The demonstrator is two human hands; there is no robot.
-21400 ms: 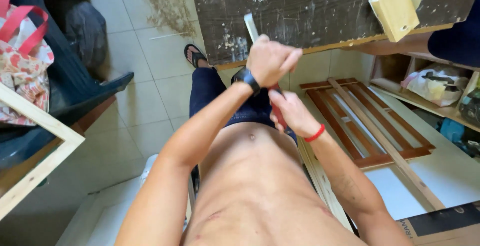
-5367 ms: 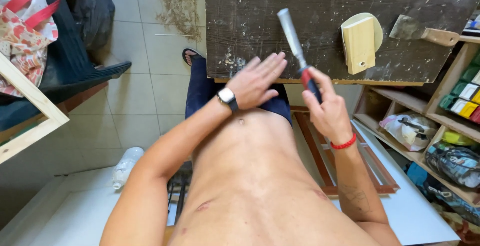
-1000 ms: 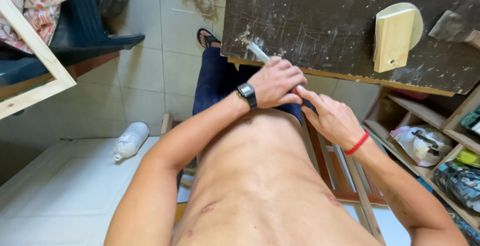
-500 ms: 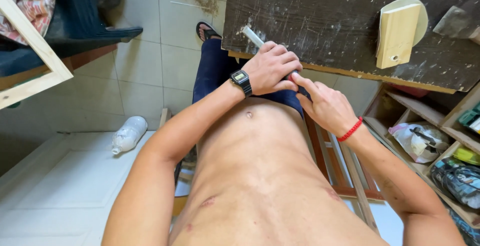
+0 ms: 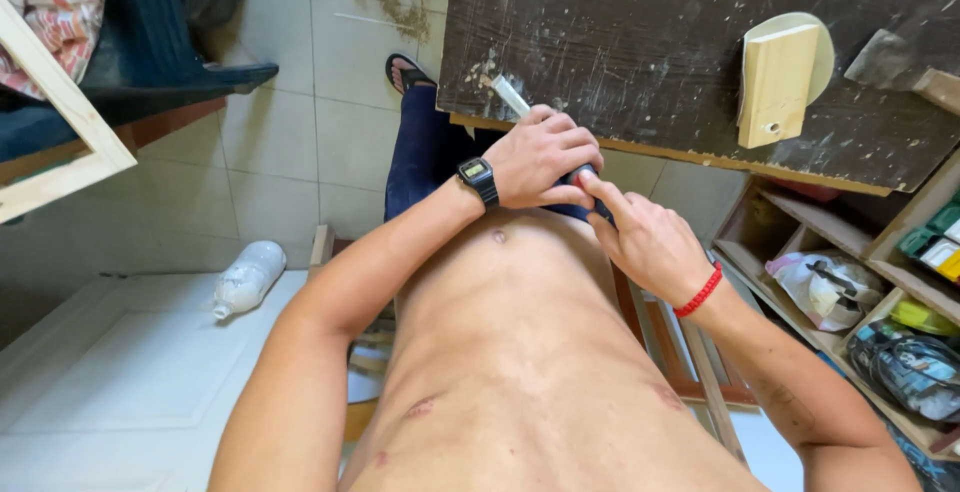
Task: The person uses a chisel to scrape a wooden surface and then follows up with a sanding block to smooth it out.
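Gripping chisel (image 5: pixel 510 95) w/ left hand (image 5: pixel 540 157) clenched round it, right hand (image 5: pixel 645 242) half-open, index fingertip on handle end.

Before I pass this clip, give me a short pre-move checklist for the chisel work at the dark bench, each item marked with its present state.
1. Left hand closed around the chisel: ok, fingers wrap the tool.
2. Right hand on the tool: ok, its fingertips touch the handle end just below the left hand.
3. Blade tip resting on the dark bench: ok, the pale blade lies over the near edge.
4. Blade pointing away from the body: ok, it angles up and away.
5. Wooden mallet clear of the blade: ok, it lies apart, further right on the bench.
6. Edge sharpness: cannot tell, too small to see.
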